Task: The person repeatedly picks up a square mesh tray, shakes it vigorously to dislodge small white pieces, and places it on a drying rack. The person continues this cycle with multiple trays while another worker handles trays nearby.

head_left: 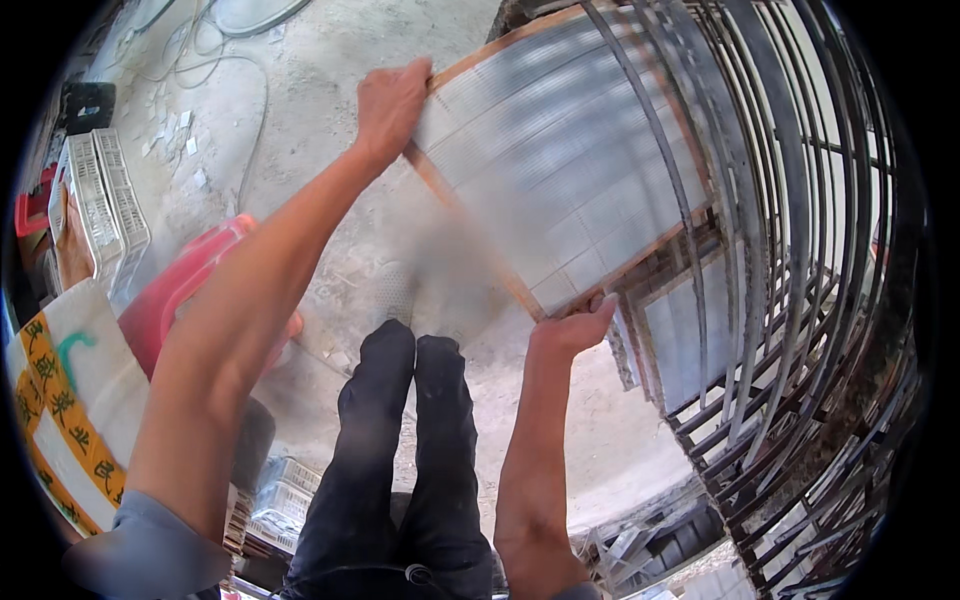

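A wide flat panel [545, 160] with an orange-brown wooden edge and a pale, gridded face of tile-like sheets lies tilted at the upper right. My left hand [392, 108] is closed round its left corner, the thumb side towards the far edge. At the panel's near corner, my right hand [575, 328] grips the edge from below, palm up and fingers curled. The panel's right part sits behind the bars of a dark metal rack [735, 200]. Another pale panel [690, 335] shows lower in that rack. A blurred smudge hides part of the left edge.
Left of me stand a red plastic container [185, 280], white plastic crates [100, 195] and a white box with yellow printed tape [75, 400]. A cable and hose [265, 90] lie on the dusty floor [320, 215] among small white scraps. More crates [285, 500] are near my legs.
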A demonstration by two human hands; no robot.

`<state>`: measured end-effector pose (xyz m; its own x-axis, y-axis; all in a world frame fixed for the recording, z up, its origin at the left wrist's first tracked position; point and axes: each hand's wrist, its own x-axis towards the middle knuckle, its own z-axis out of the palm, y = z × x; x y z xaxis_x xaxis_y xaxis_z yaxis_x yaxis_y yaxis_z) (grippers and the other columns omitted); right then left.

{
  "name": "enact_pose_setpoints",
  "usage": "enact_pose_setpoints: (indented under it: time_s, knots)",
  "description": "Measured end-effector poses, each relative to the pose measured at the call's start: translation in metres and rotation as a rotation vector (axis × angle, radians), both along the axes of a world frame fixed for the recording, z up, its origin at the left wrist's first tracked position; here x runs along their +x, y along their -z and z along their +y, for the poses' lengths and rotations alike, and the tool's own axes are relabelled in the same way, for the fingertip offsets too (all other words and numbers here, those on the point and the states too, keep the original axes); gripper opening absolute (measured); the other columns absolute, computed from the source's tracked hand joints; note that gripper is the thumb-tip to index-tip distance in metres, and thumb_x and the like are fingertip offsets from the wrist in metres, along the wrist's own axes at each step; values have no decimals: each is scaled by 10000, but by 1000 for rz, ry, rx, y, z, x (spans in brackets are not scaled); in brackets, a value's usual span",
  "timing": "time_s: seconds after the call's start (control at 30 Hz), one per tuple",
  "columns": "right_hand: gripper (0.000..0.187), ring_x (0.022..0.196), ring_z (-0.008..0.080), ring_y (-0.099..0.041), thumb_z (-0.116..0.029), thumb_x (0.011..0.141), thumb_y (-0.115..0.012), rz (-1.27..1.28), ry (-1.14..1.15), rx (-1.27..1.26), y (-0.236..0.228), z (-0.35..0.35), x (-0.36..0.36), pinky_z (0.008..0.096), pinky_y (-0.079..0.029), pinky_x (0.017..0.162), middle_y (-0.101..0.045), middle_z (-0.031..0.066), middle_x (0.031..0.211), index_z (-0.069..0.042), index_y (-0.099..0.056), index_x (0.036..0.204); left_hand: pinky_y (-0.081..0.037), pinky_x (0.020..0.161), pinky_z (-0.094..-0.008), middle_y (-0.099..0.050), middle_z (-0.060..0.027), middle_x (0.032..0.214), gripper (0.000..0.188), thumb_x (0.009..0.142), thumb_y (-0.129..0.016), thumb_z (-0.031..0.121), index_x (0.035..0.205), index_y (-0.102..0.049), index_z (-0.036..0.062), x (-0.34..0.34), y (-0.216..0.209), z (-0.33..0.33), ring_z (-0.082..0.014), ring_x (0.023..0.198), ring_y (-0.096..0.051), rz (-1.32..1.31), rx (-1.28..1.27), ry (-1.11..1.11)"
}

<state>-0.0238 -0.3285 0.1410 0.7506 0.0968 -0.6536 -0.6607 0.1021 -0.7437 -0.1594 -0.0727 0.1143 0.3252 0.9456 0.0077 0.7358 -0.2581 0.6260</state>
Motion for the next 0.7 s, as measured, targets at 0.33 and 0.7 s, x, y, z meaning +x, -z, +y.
enact_pose_setpoints:
  time_s: [0.33, 0.7]
  knots:
    - [641, 1240, 255, -283, -446, 876, -321, -66, 1, 80, 8, 42, 44, 378, -180, 1036, -286, 146, 1351, 28, -275, 1304, -434, 717, -384, -578, -208, 864, 314, 817, -420, 238, 963, -514, -24, 97, -19, 50, -308, 789, -554, -522, -115, -264]
    - [628, 1269, 259, -243, -465, 884, -303, -18, -18, 33, 9, 50, 56, 398, -142, 1050, -249, 129, 1382, -19, -265, 1323, -452, 697, -391, -546, -254, 922, 220, 798, -412, 155, 863, -496, -38, 121, 2, 75, -355, 791, -554, -375, 45, -126]
